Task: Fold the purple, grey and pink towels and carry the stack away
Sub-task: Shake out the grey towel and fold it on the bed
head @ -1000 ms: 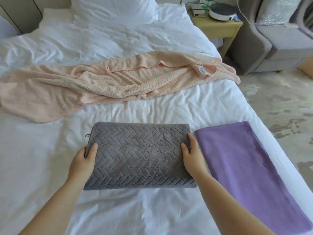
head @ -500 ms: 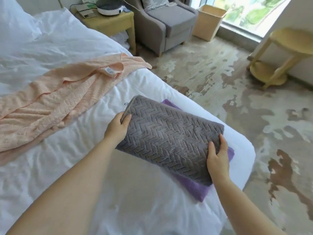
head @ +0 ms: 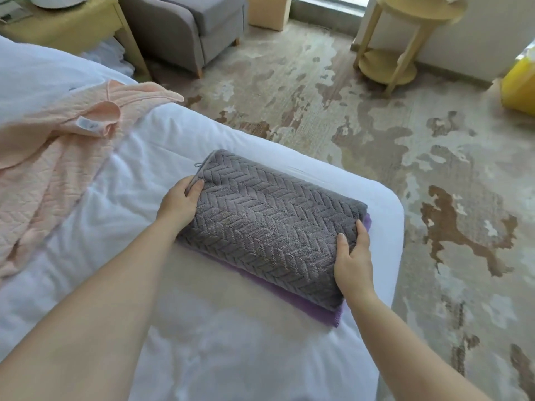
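Note:
The folded grey towel (head: 269,224) with its herringbone weave lies on top of the folded purple towel (head: 307,305), whose edge shows beneath it, near the bed's right corner. My left hand (head: 179,202) grips the grey towel's left end, thumb on top. My right hand (head: 353,257) grips its right end, thumb and a finger on top. The pink towel (head: 55,157) lies unfolded and rumpled across the bed at the left, a white label showing.
The white bed (head: 231,357) ends in a rounded corner just right of the stack. Beyond it are patterned carpet, a grey armchair (head: 191,27), a yellow bedside table (head: 72,27), a round yellow side table (head: 405,39) and a yellow bin (head: 521,82).
Both hands lifted the folded grey towel from the middle of the bed, carried it right and set it down on the purple towel. My view swung right toward the bed corner.

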Tool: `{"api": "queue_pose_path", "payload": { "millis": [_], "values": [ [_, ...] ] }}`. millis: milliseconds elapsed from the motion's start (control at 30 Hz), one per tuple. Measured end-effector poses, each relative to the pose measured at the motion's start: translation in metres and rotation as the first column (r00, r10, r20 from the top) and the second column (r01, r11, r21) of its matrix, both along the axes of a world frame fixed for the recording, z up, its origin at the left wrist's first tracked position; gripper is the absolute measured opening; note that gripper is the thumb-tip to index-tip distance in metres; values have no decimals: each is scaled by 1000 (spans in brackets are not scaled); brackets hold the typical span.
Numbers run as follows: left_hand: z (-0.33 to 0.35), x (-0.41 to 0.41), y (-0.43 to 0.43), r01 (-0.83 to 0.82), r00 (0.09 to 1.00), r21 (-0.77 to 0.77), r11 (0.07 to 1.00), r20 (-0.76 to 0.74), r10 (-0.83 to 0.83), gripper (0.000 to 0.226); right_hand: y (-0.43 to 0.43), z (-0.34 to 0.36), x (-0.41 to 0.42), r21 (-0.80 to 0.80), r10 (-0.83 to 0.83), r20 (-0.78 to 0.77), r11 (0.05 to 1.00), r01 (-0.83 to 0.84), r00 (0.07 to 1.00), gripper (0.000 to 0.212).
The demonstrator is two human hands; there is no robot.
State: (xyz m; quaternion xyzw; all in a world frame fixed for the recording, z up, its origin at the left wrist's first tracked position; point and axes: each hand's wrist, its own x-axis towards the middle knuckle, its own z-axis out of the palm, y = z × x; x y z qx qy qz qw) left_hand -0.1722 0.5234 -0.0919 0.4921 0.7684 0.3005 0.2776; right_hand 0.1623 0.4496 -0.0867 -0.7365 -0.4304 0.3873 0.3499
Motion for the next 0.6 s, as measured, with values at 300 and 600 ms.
{"api": "queue_pose_path", "payload": {
  "millis": [300, 600],
  "values": [
    [25, 21, -9, 49, 840, 48, 998, -542, -15, 54, 2, 22, -9, 19, 58, 480, 997, -76, 875, 66],
    [-14, 77, 8, 472, 588, -264, 841, -617, -523, 63, 51, -6, -51, -291, 501, 698, 851, -437, 511, 85]
  ]
}}
